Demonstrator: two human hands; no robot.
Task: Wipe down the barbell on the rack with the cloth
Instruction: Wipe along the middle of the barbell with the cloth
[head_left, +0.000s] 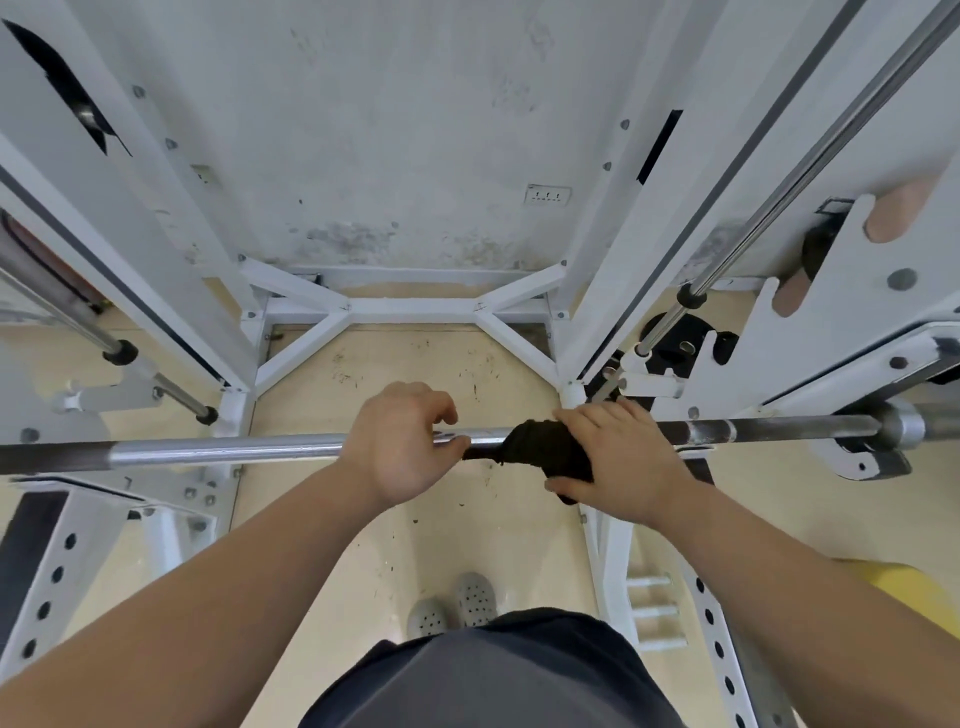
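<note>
Head view looks straight down on the long steel barbell (223, 449), which lies level across the white-painted steel rack (410, 306) from one edge of the picture to the other, at about hip height in front of the person. A dark, bunched cloth (535, 447) is wrapped round the shaft a little right of its middle. The right hand (623, 457) is clamped over that cloth, fingers laid across the top and the thumb tucked under the near side, so cloth and bar are squeezed together. The left hand (400, 441) sits just beside the cloth on bare metal, fingers curled over the shaft and closed on it, apparently to steady it. As a judgement, the wiping is under way and not finished: the cloth covers only a short piece of the shaft. The darker stretch running right to the thick chrome collar (904, 428) and the dark part at the far left lie well apart from it. The bright section left of the left hand looks clean, though whether it has been wiped or is simply smooth steel cannot be told. Beneath the bar lies the scuffed pale wooden floor (405, 374), with a pair of grey perforated clogs (452, 608) near the bottom. A slanting chrome guide rod (810, 171) stands at the right, and the stained white wall (389, 130) closes the back.
</note>
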